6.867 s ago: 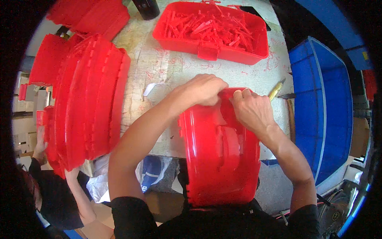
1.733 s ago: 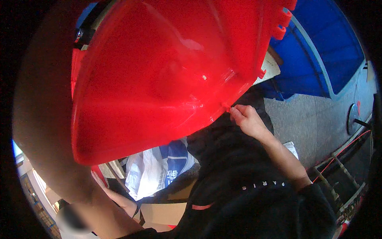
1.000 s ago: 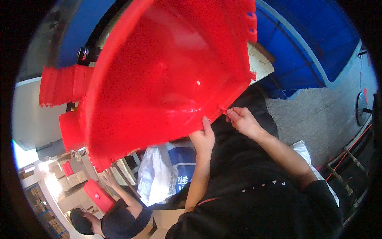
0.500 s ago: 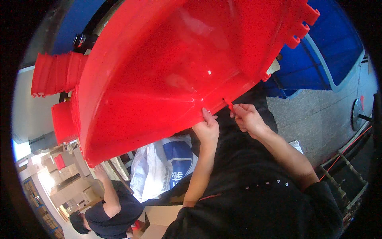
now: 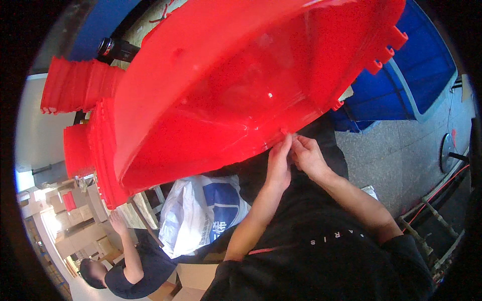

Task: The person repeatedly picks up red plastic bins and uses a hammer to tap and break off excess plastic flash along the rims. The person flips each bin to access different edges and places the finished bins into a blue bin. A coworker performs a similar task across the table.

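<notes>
A huge glossy red moulded plastic shell fills the upper middle, tilted, with hooked tabs along its right edge. At its lower rim my two hands meet. My left hand is closed, thumb and fingers pressed together against the rim. My right hand is closed in a pinch right beside it, the fingertips touching the left ones. A small red plastic piece shows just above the fingertips; their grip largely hides it. What the left fingers pinch is hidden.
Stacked red ribbed parts stand at left. Blue bins are at right. Below the shell lies a white-and-blue sack, near an open cardboard box. Another person at lower left raises a hand near the shell's corner.
My left hand has moved right along the rim to meet my right hand. The red piece is now mostly covered by fingers. The shell has shifted slightly, and the other person's hand has lowered a little.
</notes>
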Demonstrator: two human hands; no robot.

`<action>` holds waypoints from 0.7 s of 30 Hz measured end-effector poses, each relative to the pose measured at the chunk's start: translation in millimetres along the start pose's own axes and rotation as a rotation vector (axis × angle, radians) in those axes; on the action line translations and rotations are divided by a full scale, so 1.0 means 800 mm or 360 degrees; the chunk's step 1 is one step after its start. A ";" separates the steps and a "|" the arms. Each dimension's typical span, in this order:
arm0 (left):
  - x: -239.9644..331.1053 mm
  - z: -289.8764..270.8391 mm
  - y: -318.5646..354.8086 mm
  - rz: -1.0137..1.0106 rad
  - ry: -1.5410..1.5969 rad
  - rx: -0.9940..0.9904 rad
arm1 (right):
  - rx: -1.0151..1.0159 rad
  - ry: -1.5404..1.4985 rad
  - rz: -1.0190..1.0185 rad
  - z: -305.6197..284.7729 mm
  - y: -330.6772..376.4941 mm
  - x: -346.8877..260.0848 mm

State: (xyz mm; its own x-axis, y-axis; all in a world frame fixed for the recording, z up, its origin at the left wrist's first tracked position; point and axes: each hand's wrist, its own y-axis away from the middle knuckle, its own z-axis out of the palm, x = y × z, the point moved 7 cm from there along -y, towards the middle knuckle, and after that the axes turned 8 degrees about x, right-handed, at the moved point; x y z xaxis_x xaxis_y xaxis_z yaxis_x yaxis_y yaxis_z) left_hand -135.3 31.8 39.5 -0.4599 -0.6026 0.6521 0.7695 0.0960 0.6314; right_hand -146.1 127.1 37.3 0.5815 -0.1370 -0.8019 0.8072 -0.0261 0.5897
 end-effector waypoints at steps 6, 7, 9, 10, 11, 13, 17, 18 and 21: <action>-0.031 0.014 -0.032 -0.0387 0.0081 0.0012 | -0.0217 0.0418 0.0056 -0.009 -0.002 -0.018; -0.034 0.004 -0.030 -0.0458 -0.0021 0.0150 | -0.0335 0.0582 0.0158 -0.017 0.008 -0.030; -0.025 0.003 -0.025 -0.0389 -0.0018 0.0112 | -0.0115 0.1745 -0.0687 -0.050 0.039 -0.102; -0.018 0.005 -0.022 -0.0335 0.0000 0.0024 | 0.0119 0.1955 -0.0586 -0.084 0.051 -0.126; -0.016 0.003 -0.021 -0.0379 -0.0042 0.0040 | 0.0458 0.1561 -0.0707 -0.111 0.066 -0.161; -0.008 0.000 -0.018 -0.0442 -0.0134 -0.0013 | 0.0776 0.1187 -0.1575 -0.116 0.100 -0.226; 0.006 -0.001 -0.015 -0.0487 -0.0016 -0.0145 | 0.0344 0.0954 -0.1460 -0.069 0.025 -0.223; 0.004 -0.005 -0.013 -0.0555 0.0051 -0.0115 | 0.0360 0.0854 -0.1657 -0.070 0.021 -0.226; 0.002 -0.016 -0.005 -0.0646 0.0204 -0.0042 | 0.0366 0.0788 -0.1777 -0.061 0.009 -0.211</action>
State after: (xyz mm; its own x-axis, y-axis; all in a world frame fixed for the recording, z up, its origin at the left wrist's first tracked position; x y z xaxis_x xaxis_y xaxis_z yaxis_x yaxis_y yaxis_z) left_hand -133.7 20.7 32.6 -0.6704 -0.6812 0.2943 0.5492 -0.1888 0.8141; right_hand -233.5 198.5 172.5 -0.3957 0.4586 -0.7957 0.8772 -0.0677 -0.4753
